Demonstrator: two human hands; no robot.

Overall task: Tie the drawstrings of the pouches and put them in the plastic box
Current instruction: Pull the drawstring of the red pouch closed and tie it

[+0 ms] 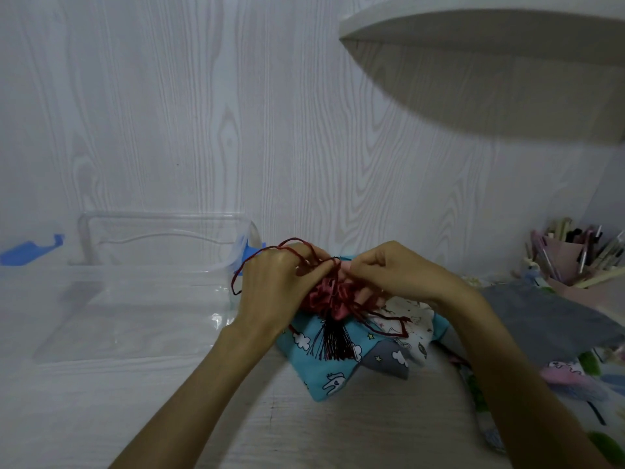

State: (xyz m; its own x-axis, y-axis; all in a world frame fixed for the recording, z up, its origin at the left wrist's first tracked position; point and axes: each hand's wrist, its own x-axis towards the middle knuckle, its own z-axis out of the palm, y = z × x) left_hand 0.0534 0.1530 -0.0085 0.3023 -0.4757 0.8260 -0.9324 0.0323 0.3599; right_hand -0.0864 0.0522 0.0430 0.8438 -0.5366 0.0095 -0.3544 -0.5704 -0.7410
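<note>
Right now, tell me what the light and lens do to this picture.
Head view: dim, cool light; the shelf throws a broad shadow on the wall; wide-angle bending curves the edges; the clear plastic box nearly vanishes; both hands on the red drawstring look soft.

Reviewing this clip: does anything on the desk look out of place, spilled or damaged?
Nothing looks damaged or spilled. Both hands, left hand and right hand, work the red drawstring of the pink pouch atop a loose pile of pouches. The plastic box holds no pouch yet.
</note>
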